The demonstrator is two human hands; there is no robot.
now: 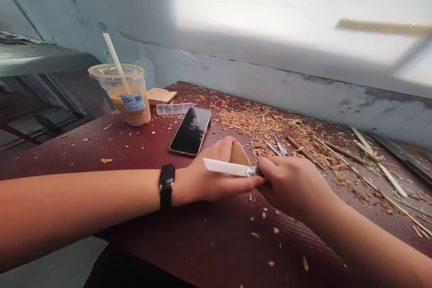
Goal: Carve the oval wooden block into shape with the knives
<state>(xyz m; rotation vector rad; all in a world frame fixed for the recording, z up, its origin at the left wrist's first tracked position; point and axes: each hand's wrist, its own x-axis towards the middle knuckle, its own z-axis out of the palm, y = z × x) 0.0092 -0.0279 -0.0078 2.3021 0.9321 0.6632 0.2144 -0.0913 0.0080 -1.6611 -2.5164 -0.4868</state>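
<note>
Head view: cup (pixel 130 99) label, writing unreadable.

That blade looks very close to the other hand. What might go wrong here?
1. The knife blade lies across the left hand, which grips the wood piece; a slip of the right hand might cut the thumb.
2. The phone lies flat close by, so shavings or a stray stroke may scratch it.
3. An elbow could tip the drink cup.

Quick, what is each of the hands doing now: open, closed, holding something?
Left hand: closed on a wood piece.
Right hand: closed on a knife, blade pointing left.
</note>
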